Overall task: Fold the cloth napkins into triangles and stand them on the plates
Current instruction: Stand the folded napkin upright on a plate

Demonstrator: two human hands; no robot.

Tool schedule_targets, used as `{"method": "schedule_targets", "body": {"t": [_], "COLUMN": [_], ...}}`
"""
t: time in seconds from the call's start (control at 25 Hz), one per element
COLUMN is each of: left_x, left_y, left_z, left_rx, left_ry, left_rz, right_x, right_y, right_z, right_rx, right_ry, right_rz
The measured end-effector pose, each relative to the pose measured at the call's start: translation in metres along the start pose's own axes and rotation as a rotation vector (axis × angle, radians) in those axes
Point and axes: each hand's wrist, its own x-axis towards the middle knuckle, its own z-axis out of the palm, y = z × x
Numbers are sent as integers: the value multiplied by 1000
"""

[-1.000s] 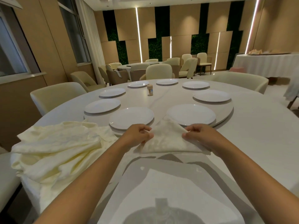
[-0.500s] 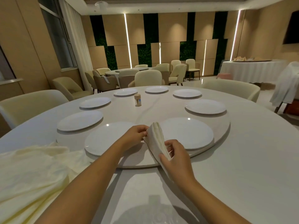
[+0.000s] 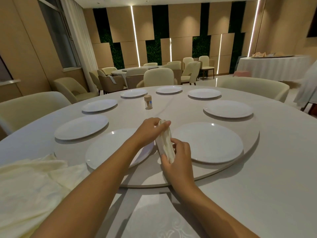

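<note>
A folded cream napkin is held upright and edge-on between two white plates. My left hand pinches its top end, and my right hand grips its lower end. The nearest left plate lies under my left forearm. The nearest right plate sits just right of the napkin. Both plates rest on the round turntable. A pile of unfolded cream napkins lies at the table's near left.
Several more white plates ring the turntable. A small toothpick jar stands near its centre. Cream chairs surround the round table. A patterned cloth lies on the near edge.
The napkin was flat on the table under both hands; it has since been lifted, folded narrower and turned upright between the two nearest plates. The view has tilted up and moved forward.
</note>
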Motion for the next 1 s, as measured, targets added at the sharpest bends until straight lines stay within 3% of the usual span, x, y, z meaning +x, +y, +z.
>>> {"method": "schedule_targets", "body": {"t": [0.12, 0.24, 0.48, 0.72, 1.0], "left_x": [3, 7, -4, -19, -46], "left_y": [-2, -1, 10, 0, -16], "left_z": [-2, -3, -4, 3, 20], "left_rx": [50, 132, 191, 269, 111], "left_ry": [31, 34, 61, 113, 102], "left_rz": [25, 57, 74, 79, 127], "right_x": [-7, -2, 0, -5, -3], "right_y": [4, 5, 4, 9, 21], "right_z": [-2, 3, 8, -8, -4], "right_rx": [-141, -40, -71, -227, -46], "right_ry": [-31, -55, -147, -33, 26], "right_rz": [-37, 20, 20, -65, 56]}}
